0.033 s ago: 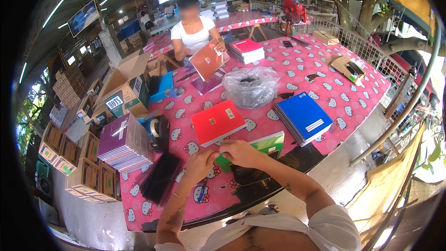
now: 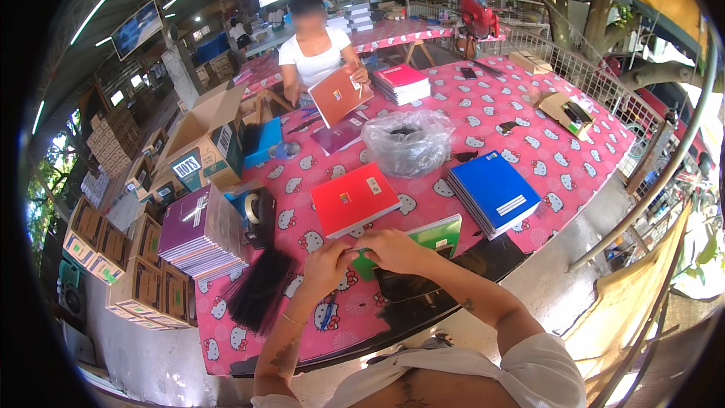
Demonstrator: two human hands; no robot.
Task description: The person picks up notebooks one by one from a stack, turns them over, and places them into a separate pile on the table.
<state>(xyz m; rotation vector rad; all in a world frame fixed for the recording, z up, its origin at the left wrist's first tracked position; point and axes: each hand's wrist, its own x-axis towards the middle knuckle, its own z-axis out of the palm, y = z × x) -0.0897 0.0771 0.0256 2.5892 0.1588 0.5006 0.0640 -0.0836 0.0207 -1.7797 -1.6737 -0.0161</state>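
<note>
A green notebook (image 2: 441,236) stands tilted near the table's front edge, a dark board or cover against its near side. My right hand (image 2: 394,251) is closed on its upper left part, fingers curled over the edge. My left hand (image 2: 326,266) is closed in a pinch just left of the notebook's end, close to the right fingertips. Whatever it pinches is too small or hidden to make out. Just beyond my hands lies a red notebook (image 2: 353,200). Left of my left forearm rests a bundle of thin black strands (image 2: 260,291).
Blue notebooks (image 2: 495,193) are stacked at right, purple ones (image 2: 198,230) at left beside a tape dispenser (image 2: 259,215). A clear plastic bag (image 2: 408,143) sits mid-table. Across the table a co-worker (image 2: 316,57) holds a brown notebook (image 2: 341,97). Cartons (image 2: 155,261) stand on the floor at left.
My hands stay almost in place, the left shifting very slightly by the notebook's end. The co-worker's hand at the left of the brown notebook has moved down and away from it.
</note>
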